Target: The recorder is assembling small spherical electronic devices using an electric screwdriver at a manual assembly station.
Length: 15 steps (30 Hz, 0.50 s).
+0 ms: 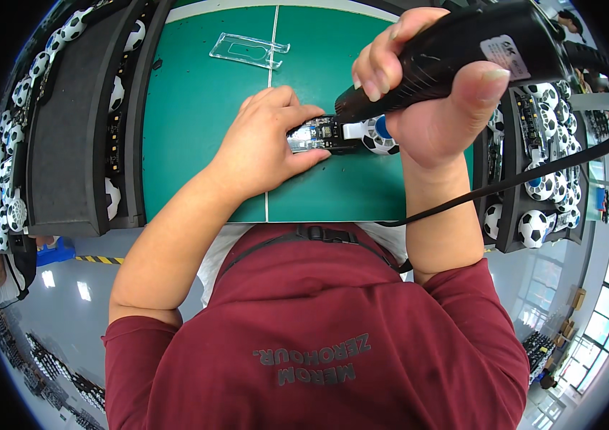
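Green mat (197,122): my left hand (265,143) pins the small clear-cased board (315,134) lying crosswise, while my right hand (430,100), fist wrapped around the black power tool (462,50), sets its tip on the board's right end.

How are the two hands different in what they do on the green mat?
The right hand is raised and wraps a black corded power tool; the left hand lies low, pressing a small clear part on the green mat. The right hand is a closed fist; the left hand's fingers are stretched out. Both meet at the part.
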Each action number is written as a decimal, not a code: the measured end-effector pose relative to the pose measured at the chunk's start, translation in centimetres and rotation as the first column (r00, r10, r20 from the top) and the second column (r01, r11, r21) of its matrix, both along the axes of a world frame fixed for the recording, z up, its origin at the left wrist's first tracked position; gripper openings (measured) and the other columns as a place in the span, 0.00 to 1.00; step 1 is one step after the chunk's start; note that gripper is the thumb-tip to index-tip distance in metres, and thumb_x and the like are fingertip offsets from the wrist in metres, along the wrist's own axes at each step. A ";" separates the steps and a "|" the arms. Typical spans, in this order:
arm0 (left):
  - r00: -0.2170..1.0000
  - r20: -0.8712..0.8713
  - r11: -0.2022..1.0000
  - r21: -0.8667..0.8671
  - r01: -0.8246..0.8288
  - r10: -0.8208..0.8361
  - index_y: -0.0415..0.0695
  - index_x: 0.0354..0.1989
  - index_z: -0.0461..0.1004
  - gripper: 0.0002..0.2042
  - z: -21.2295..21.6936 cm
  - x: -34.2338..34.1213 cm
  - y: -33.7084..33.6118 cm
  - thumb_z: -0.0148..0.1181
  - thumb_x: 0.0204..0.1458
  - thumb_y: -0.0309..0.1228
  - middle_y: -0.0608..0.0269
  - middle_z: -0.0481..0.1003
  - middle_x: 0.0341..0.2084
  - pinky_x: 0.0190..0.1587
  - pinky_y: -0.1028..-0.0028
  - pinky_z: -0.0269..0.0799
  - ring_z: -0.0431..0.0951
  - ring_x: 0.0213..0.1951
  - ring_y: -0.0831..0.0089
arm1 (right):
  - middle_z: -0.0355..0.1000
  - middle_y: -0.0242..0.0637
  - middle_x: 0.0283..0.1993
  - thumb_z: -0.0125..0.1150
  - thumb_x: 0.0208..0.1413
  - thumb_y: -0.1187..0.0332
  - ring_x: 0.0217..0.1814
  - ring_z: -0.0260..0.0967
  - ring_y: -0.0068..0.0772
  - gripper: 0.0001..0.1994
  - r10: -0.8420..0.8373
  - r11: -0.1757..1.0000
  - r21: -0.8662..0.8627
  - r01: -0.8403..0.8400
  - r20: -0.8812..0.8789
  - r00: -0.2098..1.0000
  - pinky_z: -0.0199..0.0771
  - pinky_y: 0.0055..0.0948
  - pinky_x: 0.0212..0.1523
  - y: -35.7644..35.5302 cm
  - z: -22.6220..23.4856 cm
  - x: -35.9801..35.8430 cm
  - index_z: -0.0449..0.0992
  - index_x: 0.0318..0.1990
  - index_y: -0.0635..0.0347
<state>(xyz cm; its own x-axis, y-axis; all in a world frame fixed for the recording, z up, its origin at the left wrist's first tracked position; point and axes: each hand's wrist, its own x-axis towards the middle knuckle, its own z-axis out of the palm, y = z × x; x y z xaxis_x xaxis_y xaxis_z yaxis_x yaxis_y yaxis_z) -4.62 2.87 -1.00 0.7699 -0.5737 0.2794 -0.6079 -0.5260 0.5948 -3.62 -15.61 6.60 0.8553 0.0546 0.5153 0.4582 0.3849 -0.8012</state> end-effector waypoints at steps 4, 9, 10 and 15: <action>0.998 -0.025 0.980 -0.194 0.044 -0.050 0.42 0.46 0.82 0.21 0.0 0.3 -0.1 0.76 0.40 0.31 0.63 0.75 0.38 0.50 0.67 0.68 0.72 0.42 0.65 | 0.69 0.39 0.21 0.66 0.47 0.26 0.20 0.65 0.28 0.42 0.180 0.924 0.350 -0.155 -0.039 0.983 0.67 0.24 0.25 -0.3 0.2 -0.4 0.72 0.43 0.65; 0.999 -0.008 0.973 -0.224 0.047 -0.050 0.42 0.46 0.82 0.22 -0.3 1.1 0.4 0.77 0.39 0.30 0.63 0.76 0.40 0.50 0.67 0.69 0.72 0.43 0.65 | 0.69 0.39 0.21 0.65 0.47 0.25 0.21 0.65 0.28 0.44 0.245 0.867 0.452 -0.212 -0.015 0.969 0.67 0.24 0.26 0.2 1.4 -1.2 0.73 0.46 0.65; 0.999 -0.008 0.973 -0.226 0.049 -0.052 0.42 0.46 0.82 0.22 -0.3 1.1 0.5 0.77 0.39 0.30 0.63 0.76 0.40 0.50 0.67 0.69 0.72 0.43 0.65 | 0.69 0.39 0.21 0.65 0.47 0.25 0.21 0.65 0.28 0.44 0.243 0.868 0.451 -0.210 -0.017 0.970 0.67 0.24 0.26 -0.1 1.4 -1.3 0.73 0.46 0.65; 0.998 0.043 0.987 -0.156 0.047 -0.041 0.42 0.45 0.82 0.22 0.5 0.8 1.0 0.77 0.39 0.30 0.64 0.75 0.38 0.50 0.68 0.69 0.72 0.42 0.64 | 0.70 0.34 0.24 0.51 0.53 0.22 0.22 0.66 0.28 0.46 0.275 0.937 0.234 -0.260 -0.032 0.961 0.64 0.26 0.27 -1.7 0.6 -1.8 0.72 0.53 0.64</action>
